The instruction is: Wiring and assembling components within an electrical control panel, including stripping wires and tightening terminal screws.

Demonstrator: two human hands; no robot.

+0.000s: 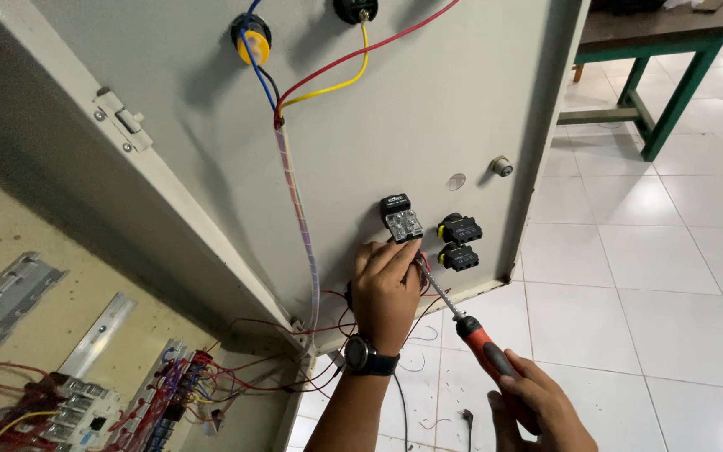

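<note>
fingers (395, 255) of the left hand (385, 289) pinched closed around thin red wires (426, 266) just below a small black switch block with a clear terminal face (402, 220), mounted low on the inside of the open grey metal cabinet door (395, 125). black wristwatch (368, 357) on that wrist.

right hand (537, 406) wrapped shut around the red-and-black handle of a long screwdriver (479, 339); its steel shaft runs up and left, tip lost behind the left fingers, near the block's underside. cannot tell whether the tip sits on a screw.

two black contact blocks with yellow trim (459, 243) stacked just right of the switch block, apart from both hands.

higher on the door: a bundle of red, yellow and blue wires (311, 79) in clear spiral wrap (299, 205), running down toward the hinge corner. lower left, inside the cabinet: rails, grey terminal blocks (77, 410), a tangle of red wiring.

white tiled floor (654, 276) to the right; green-legged wooden table (663, 59) at top right.
</note>
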